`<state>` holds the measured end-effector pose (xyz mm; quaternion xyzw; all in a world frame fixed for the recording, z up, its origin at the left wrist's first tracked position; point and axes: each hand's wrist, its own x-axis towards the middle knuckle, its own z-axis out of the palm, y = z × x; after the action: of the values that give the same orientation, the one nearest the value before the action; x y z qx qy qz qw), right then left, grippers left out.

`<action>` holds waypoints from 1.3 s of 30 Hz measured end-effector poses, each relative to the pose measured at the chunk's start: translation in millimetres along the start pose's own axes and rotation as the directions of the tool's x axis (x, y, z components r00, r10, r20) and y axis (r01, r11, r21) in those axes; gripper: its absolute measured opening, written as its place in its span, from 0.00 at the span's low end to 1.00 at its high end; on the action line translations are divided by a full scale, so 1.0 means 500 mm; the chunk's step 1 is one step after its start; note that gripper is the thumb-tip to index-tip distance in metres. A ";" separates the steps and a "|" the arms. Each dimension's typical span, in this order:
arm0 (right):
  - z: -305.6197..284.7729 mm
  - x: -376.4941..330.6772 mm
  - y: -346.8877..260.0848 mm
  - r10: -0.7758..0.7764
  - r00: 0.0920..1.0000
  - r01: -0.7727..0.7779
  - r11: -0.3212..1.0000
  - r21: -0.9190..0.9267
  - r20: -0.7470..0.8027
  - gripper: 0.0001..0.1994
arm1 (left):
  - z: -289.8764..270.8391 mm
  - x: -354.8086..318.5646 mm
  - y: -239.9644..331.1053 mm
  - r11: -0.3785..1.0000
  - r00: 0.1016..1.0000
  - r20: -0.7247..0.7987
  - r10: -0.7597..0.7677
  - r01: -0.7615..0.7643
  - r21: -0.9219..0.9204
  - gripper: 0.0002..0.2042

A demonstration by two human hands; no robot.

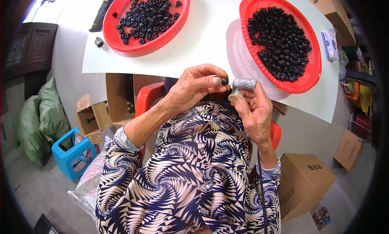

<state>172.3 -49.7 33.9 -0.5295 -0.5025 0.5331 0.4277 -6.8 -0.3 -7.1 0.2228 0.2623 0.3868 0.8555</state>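
Note:
My left hand (190,86) pinches a small round black piece (224,81) between thumb and fingertips, just over the table's near edge. Close beside it, my right hand (257,112) is closed round a short, speckled grey tool (245,84) with a rounded, wrapped-looking body; its working end is partly hidden by the fingers. To the right lies a red slotted basket (315,69) heaped with small black pieces (279,43). At the far left, a round red tray (125,53) holds more black pieces (146,17), several showing open hollow ends.
The white table (202,39) also carries a black strip-like object (103,13), a small grey piece (99,41) and a tissue pack (330,45). Cardboard boxes (306,181), a blue stool (73,153) and green sacks (48,112) stand around my red chair (148,98).

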 end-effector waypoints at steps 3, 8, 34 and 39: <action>0.001 -0.001 -0.003 0.036 0.999 -0.036 0.999 -0.002 -0.001 0.14 | -0.003 0.000 -0.003 1.000 0.999 0.034 -0.008 0.008 -0.006 0.06; 0.006 -0.002 0.012 -0.003 1.000 0.003 1.000 0.012 -0.007 0.14 | -0.003 -0.002 -0.008 1.000 0.999 0.043 -0.004 0.005 -0.010 0.06; 0.009 -0.002 0.012 -0.019 1.000 0.019 1.000 -0.002 0.006 0.15 | 0.015 -0.005 -0.004 0.991 0.997 0.005 0.076 -0.076 0.106 0.07; 0.010 -0.003 0.006 -0.014 1.000 0.014 1.000 -0.008 0.004 0.15 | 0.014 -0.004 -0.004 0.991 0.997 0.021 0.078 -0.080 0.104 0.07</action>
<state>167.5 -51.8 30.7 -0.5265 -0.5091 0.5294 0.4282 -2.4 -4.4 -2.5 0.2810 0.2661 0.4041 0.8288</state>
